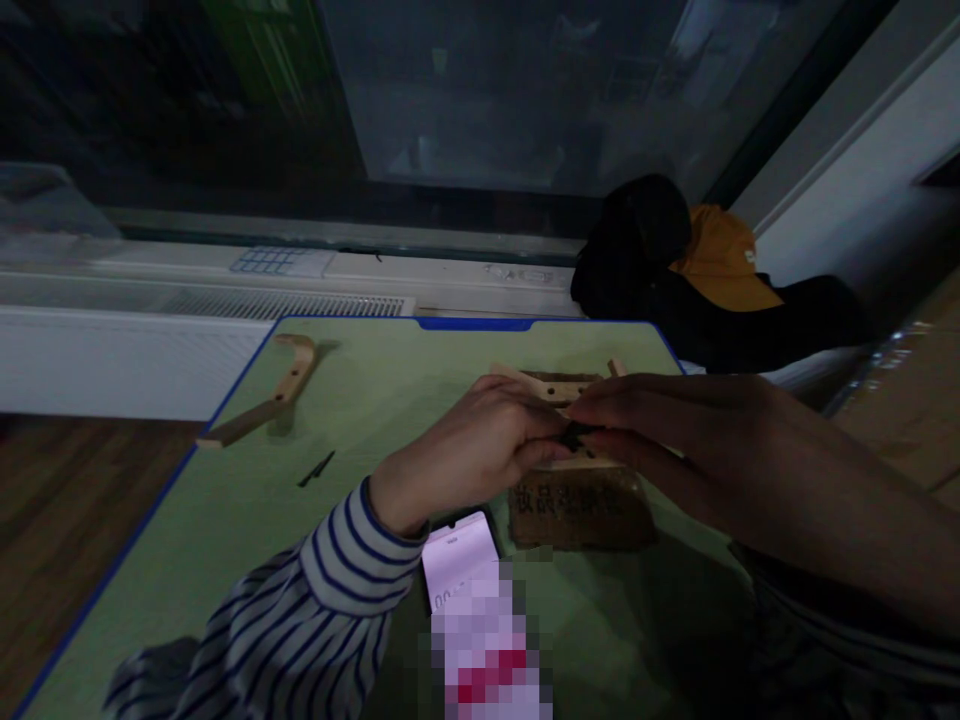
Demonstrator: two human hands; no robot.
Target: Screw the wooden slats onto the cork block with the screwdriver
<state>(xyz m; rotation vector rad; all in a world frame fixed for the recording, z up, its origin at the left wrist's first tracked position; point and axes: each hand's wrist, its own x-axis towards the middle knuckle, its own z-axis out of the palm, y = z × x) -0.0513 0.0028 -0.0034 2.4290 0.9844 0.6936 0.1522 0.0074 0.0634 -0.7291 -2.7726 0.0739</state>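
Observation:
My left hand (506,432) is closed over light wooden pieces with drilled holes, its fingers holding them down on a brown cardboard piece (577,515) with printed characters. One wooden piece (566,390) shows behind the fingers. From the right, my right hand (675,425) pinches a small dark piece (576,434) between thumb and fingertips, right against the wood. What kind of part it is, I cannot make out. The fingers hide most of the wooden pieces.
On the left of the green table (390,400) lies a hooked wooden part (281,395) with holes. Thin dark pieces (316,470) lie nearer. A lit phone (465,570) sits before my left wrist. Black and orange caps (724,255) rest beyond the far right corner, beside the window.

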